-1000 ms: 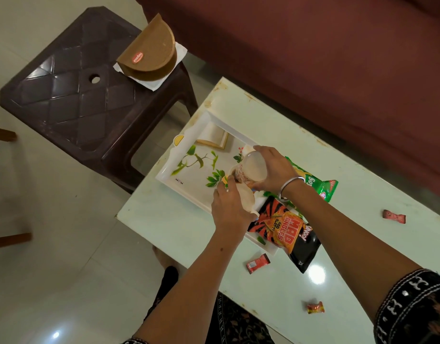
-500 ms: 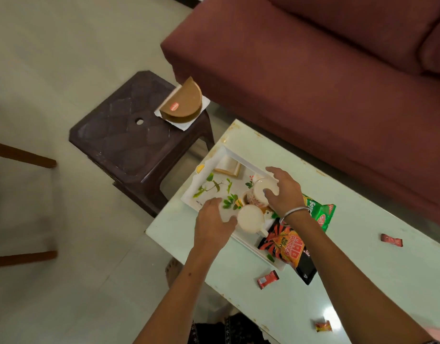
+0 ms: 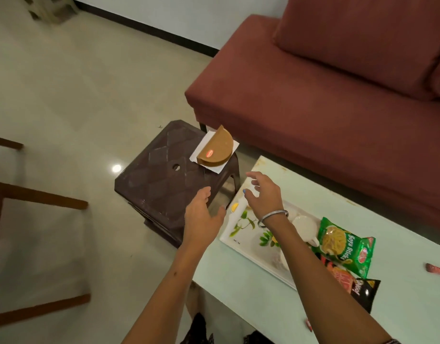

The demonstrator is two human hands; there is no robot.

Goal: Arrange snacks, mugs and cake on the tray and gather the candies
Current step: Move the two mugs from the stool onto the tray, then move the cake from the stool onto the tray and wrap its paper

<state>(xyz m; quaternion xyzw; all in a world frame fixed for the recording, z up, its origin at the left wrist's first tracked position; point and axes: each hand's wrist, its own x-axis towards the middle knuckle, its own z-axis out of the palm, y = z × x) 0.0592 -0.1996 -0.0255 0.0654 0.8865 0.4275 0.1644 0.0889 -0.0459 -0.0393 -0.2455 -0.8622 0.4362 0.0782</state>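
Observation:
A half-round brown cake (image 3: 216, 148) lies on white paper at the far corner of a dark plastic stool (image 3: 164, 180). My left hand (image 3: 201, 217) hovers open over the stool's near edge. My right hand (image 3: 263, 194) is open above the far end of the white leaf-print tray (image 3: 241, 234), fingers spread toward the cake. Two white mugs stand on the tray, one (image 3: 305, 225) near the green snack bag (image 3: 345, 247), the other (image 3: 276, 259) partly hidden by my right forearm. An orange-black snack bag (image 3: 358, 286) lies past the tray's right end. A red candy (image 3: 437, 269) lies at the right.
The tray sits on a pale green low table (image 3: 363, 306). A maroon sofa (image 3: 338, 95) stands behind table and stool. Wooden chair legs (image 3: 40, 197) are at the left on the tiled floor. Another red candy (image 3: 309, 325) shows by my right arm.
Both hands have let go of the mugs, which now stand on the tray, and have moved left and up toward the stool and cake. The camera has tilted up.

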